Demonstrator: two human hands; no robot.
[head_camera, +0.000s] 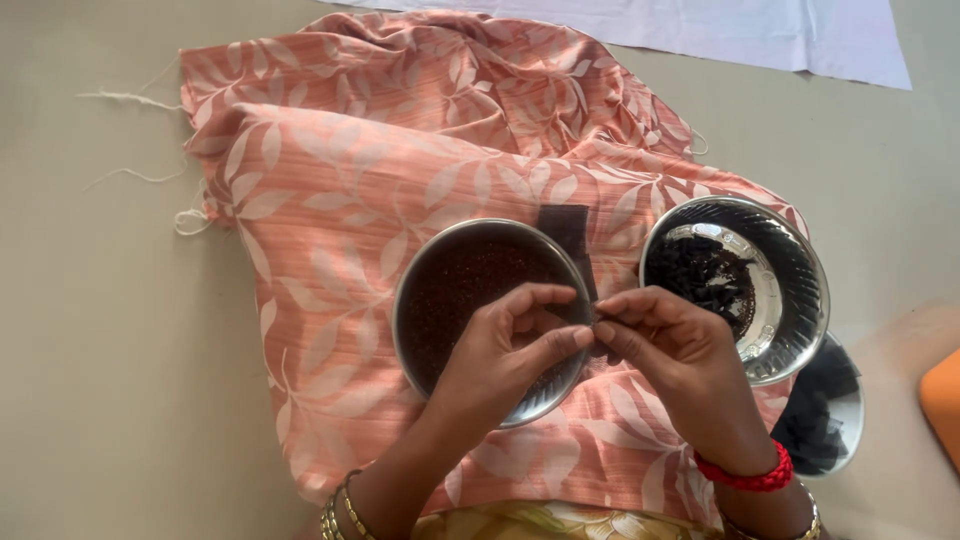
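Observation:
My left hand (505, 350) and my right hand (675, 345) meet fingertip to fingertip over the right rim of a steel bowl (420, 270) full of tiny dark brown beads. Both pinch something very small between thumb and forefinger; it is too small to make out. A small black fabric patch (565, 230) lies on the peach leaf-print cloth (330, 190) just beyond the fingers. To the right stands a second steel bowl (790, 250) holding a heap of small black pieces.
A third steel dish (840, 400) with black pieces sits partly under the right bowl. White fabric (750, 30) lies at the top edge, loose white threads (130, 100) at the upper left, and an orange object (942, 400) at the right edge.

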